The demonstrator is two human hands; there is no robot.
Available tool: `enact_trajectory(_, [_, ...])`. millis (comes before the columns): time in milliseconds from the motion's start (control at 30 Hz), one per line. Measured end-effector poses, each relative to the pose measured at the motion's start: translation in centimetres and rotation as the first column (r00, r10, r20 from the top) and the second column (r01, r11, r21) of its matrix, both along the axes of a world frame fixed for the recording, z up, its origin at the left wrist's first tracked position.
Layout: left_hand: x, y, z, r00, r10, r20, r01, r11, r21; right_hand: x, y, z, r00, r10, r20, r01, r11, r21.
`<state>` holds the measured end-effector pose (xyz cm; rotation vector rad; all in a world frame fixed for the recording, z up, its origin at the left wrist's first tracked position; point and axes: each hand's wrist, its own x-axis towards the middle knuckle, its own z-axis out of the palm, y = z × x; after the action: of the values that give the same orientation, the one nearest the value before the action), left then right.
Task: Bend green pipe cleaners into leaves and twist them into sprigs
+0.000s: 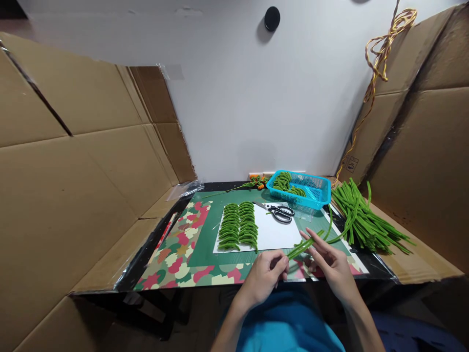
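From the worker's place, with twelve o'clock at the wall, I see the left hand (266,274) closed at the fingertips on the ends of some thin green strips (301,248). These strips point to about two o'clock, toward the right hand (331,266). Its fingers are spread and the strips pass among them, but if they pinch anything I cannot tell. Both hands are above the near edge of a green mat (203,244), which has a patterned border.

Just beyond the hands, toward eleven o'clock, there is a white sheet (271,235). On its left part, curved green pieces (238,227) lie in two columns, side by side. The scissors (275,211) lie near the far edge of this sheet, with the black handles toward the right. At twelve o'clock stands a blue basket (317,200), and more curved pieces are inside it. Some orange flowers (259,183) lie beside it, toward eleven. At two o'clock rests a large bundle of long green strips (361,220). Cardboard panels (91,156) stand at both sides.
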<state>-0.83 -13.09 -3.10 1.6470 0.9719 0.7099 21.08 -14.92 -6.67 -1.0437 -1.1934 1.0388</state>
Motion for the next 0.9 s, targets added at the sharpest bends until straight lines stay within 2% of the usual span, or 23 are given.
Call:
enact_trajectory(167, [0.04,0.04,0.01,1.000,-0.006,-0.010,0.006,1.000,0.012,-0.24,0.10,0.11,0.999,0.033,-0.009,-0.033,0.999,0.022])
enact_trajectory(367, [0.15,0.23,-0.38,0.998,-0.005,0.064,0.007,0.999,-0.036,-0.44,-0.09,0.14,0.991,0.078,0.107,-0.083,0.996,0.036])
enact_trajectory(567, [0.14,0.28,-0.61,0.998,-0.008,0.067,0.010,0.999,-0.033,-0.36,-0.35,0.31,0.980,0.155,0.121,-0.151,0.988,-0.040])
enact_trajectory(900, [0.01,0.32,-0.53,1.000,-0.007,0.031,0.008,1.000,-0.024,-0.61,-0.11,0.37,0.992,0.109,0.070,-0.110,0.994,0.007])
